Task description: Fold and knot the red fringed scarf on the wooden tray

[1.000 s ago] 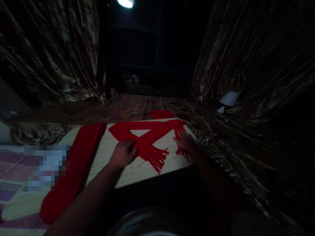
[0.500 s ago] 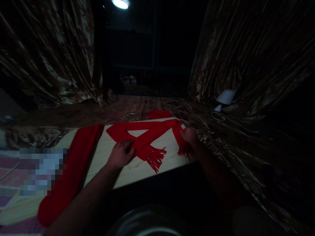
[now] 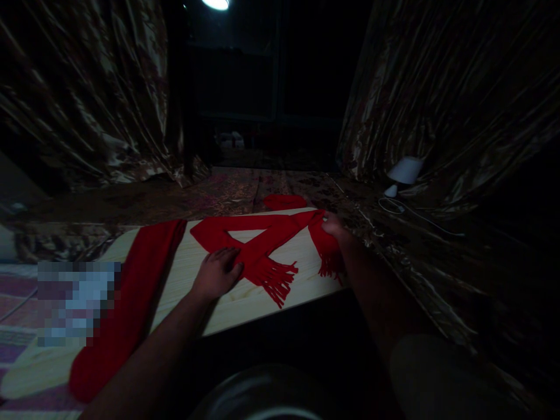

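A red fringed scarf (image 3: 262, 233) lies folded in a triangle shape on a pale wooden board (image 3: 236, 297). My left hand (image 3: 216, 273) rests flat on the scarf where its bands cross, fingers stretched out. My right hand (image 3: 333, 224) is at the scarf's far right corner, fingers closed on the fabric. One fringed end (image 3: 277, 280) lies near the board's front edge and the other hangs at the right under my right arm. A second red scarf (image 3: 131, 291) lies in a long band along the board's left side.
Shiny patterned curtains hang at left and right, with patterned fabric on the floor around the board. A small white lamp (image 3: 403, 172) with a cord sits at the right. Another red piece (image 3: 285, 202) lies just beyond the board. The room is dim.
My right hand has slid from the scarf's right fringed end up to its far right corner and closed on the fabric. My left hand has stayed in place.
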### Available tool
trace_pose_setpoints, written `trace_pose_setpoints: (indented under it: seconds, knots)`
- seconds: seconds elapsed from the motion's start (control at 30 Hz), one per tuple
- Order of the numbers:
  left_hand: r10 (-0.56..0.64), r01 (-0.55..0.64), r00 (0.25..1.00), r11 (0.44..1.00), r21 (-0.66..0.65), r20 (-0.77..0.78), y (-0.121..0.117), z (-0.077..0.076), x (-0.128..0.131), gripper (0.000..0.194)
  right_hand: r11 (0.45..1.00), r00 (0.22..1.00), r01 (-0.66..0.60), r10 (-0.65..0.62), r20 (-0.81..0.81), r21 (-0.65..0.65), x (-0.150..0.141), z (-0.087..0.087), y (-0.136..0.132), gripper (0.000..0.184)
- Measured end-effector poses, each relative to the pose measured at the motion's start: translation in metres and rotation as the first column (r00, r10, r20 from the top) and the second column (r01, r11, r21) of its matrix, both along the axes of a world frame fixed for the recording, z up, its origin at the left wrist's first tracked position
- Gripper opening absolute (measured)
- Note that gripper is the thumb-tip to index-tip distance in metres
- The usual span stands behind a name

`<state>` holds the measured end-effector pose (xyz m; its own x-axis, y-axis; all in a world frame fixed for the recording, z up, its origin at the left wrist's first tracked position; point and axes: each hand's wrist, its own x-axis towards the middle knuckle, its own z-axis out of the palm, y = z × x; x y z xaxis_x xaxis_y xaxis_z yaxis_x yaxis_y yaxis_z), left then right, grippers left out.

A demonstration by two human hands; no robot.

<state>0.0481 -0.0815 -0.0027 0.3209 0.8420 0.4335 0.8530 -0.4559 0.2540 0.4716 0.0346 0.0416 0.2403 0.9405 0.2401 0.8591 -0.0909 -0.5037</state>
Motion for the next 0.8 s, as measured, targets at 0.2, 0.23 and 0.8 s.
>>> trace_pose_setpoints:
  seconds: [0.2,0.23,0.8]
  knots:
    - [0.003,-0.003,1.000,1.000,0.001,0.005,-0.001,0.001,0.002,0.051,0.998,0.964,0.052,-0.061,-0.261,-0.040,0.014,0.011,-0.010,0.059]
    - [0.007,-0.007,1.000,1.000,-0.001,0.006,-0.001,0.001,0.002,0.051,0.995,0.956,0.034,-0.059,-0.288,-0.093,0.016,0.011,-0.012,0.051]
    - [0.005,-0.005,1.000,1.000,-0.010,0.003,0.000,0.002,0.001,0.053,0.990,0.942,0.142,-0.141,-0.305,-0.019,0.019,0.010,-0.050,0.024]
